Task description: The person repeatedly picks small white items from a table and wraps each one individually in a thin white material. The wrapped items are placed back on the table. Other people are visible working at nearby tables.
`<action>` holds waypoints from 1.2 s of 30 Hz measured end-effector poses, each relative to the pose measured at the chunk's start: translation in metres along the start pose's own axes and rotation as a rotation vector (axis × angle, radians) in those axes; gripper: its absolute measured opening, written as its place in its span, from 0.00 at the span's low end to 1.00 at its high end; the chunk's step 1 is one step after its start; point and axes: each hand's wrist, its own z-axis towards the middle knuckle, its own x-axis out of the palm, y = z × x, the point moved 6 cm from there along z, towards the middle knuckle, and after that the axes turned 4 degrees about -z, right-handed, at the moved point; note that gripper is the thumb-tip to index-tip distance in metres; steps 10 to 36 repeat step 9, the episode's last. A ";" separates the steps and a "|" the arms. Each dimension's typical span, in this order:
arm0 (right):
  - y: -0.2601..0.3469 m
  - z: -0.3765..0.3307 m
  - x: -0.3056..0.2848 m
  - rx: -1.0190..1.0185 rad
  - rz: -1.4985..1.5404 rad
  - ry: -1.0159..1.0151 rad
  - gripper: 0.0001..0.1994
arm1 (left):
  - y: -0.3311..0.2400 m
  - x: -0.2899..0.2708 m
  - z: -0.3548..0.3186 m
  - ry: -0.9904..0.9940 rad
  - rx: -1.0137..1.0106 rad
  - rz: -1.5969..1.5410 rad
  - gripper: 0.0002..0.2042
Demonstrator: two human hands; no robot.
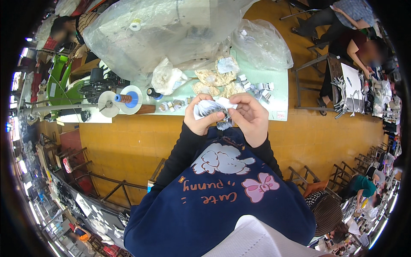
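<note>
Above my lap, near the front edge of the pale green table (278, 96), my left hand (201, 118) is closed around a fanned bundle of small white labels (207, 108) with dark markings, its thumb lying across them. My right hand (252, 118) pinches one white label (227, 103) at the right side of the bundle, thumb and forefinger together. The bundle's lower end hangs below the fingers. Just beyond my hands, several more bundled labels (266, 87) lie on the table, beside crumpled cream paper-like wrappings (214, 78) and a white plastic bag (168, 77).
Large clear plastic sheeting (171, 32) covers the table's far part. Thread spools (124, 99) and a green machine (60, 81) stand at left. Metal-framed stools (115, 184) are on the yellow floor (120, 141). A person (357, 51) works at a right-hand table.
</note>
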 end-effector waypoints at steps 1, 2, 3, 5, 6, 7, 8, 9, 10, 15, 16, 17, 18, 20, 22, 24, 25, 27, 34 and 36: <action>0.001 0.000 0.000 0.006 0.017 -0.008 0.03 | 0.000 0.000 0.000 0.000 0.004 0.010 0.20; 0.001 -0.001 0.001 0.002 0.022 -0.004 0.03 | 0.001 -0.001 0.000 0.000 -0.012 0.015 0.20; 0.002 -0.001 0.000 0.000 -0.031 0.004 0.04 | 0.002 -0.002 0.000 0.001 -0.026 0.021 0.20; 0.003 0.000 -0.001 -0.022 -0.157 0.045 0.05 | 0.003 -0.003 -0.001 0.001 -0.045 0.019 0.20; 0.003 0.000 -0.002 -0.041 -0.158 0.057 0.05 | 0.004 -0.003 -0.002 0.001 -0.051 0.011 0.20; 0.002 0.000 -0.002 -0.058 -0.156 0.068 0.05 | 0.004 -0.002 -0.002 0.003 -0.053 0.002 0.20; 0.002 -0.001 -0.003 -0.074 -0.151 0.078 0.06 | 0.004 -0.003 -0.002 -0.011 -0.059 0.029 0.20; 0.000 -0.002 -0.002 -0.090 -0.118 0.091 0.06 | 0.005 -0.003 -0.003 -0.024 -0.062 0.055 0.20; 0.000 -0.002 -0.002 -0.090 -0.118 0.091 0.06 | 0.005 -0.003 -0.003 -0.024 -0.062 0.055 0.20; 0.000 -0.002 -0.002 -0.090 -0.118 0.091 0.06 | 0.005 -0.003 -0.003 -0.024 -0.062 0.055 0.20; 0.000 -0.002 -0.002 -0.090 -0.118 0.091 0.06 | 0.005 -0.003 -0.003 -0.024 -0.062 0.055 0.20; 0.000 -0.002 -0.002 -0.090 -0.118 0.091 0.06 | 0.005 -0.003 -0.003 -0.024 -0.062 0.055 0.20; 0.000 -0.002 -0.002 -0.090 -0.118 0.091 0.06 | 0.005 -0.003 -0.003 -0.024 -0.062 0.055 0.20; 0.000 -0.002 -0.002 -0.090 -0.118 0.091 0.06 | 0.005 -0.003 -0.003 -0.024 -0.062 0.055 0.20; 0.000 -0.002 -0.002 -0.090 -0.118 0.091 0.06 | 0.005 -0.003 -0.003 -0.024 -0.062 0.055 0.20; 0.000 -0.002 -0.002 -0.090 -0.118 0.091 0.06 | 0.005 -0.003 -0.003 -0.024 -0.062 0.055 0.20; 0.000 -0.002 -0.002 -0.090 -0.118 0.091 0.06 | 0.005 -0.003 -0.003 -0.024 -0.062 0.055 0.20; 0.000 -0.002 -0.002 -0.090 -0.118 0.091 0.06 | 0.005 -0.003 -0.003 -0.024 -0.062 0.055 0.20; 0.000 -0.002 -0.002 -0.090 -0.118 0.091 0.06 | 0.005 -0.003 -0.003 -0.024 -0.062 0.055 0.20; 0.000 -0.002 -0.002 -0.090 -0.118 0.091 0.06 | 0.005 -0.003 -0.003 -0.024 -0.062 0.055 0.20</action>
